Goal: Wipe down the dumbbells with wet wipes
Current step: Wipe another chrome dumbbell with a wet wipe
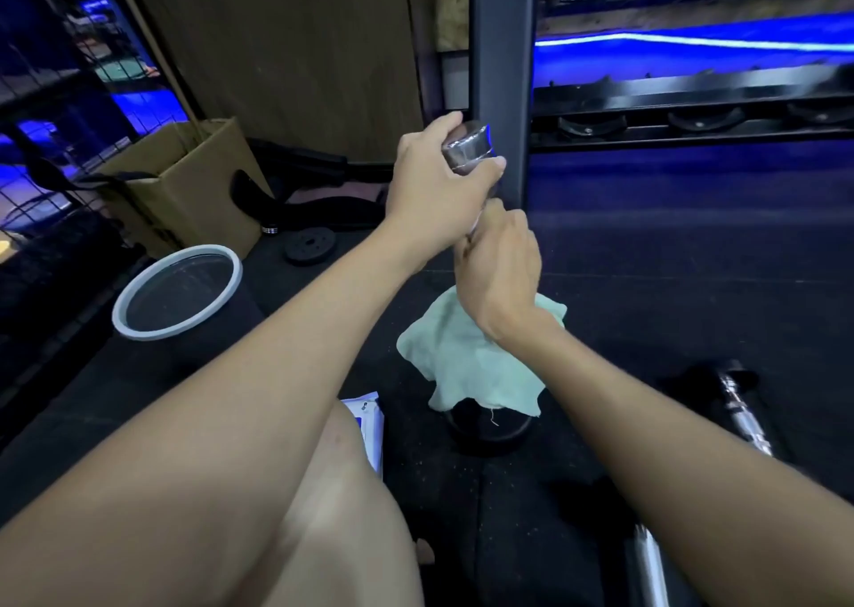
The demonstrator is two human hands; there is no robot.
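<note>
Above dark gym floor, upright dumbbell between left hand and cloth-wrapped right hand.

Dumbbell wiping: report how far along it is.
Done: cannot tell. In hand: left hand steadies the upright dumbbell by its top end; right hand grips its handle through the pale green cloth. Left: another chrome bar lies on the floor, untouched.

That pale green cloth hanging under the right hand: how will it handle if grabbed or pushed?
Probably floppy: the cloth drapes in soft folds below the right hand and sags over the dark weight plate beneath it. Likely light, since it hangs from one bunched spot. A push would probably crumple it rather than slide it. A loose thread at its hem suggests it could snag.
</note>
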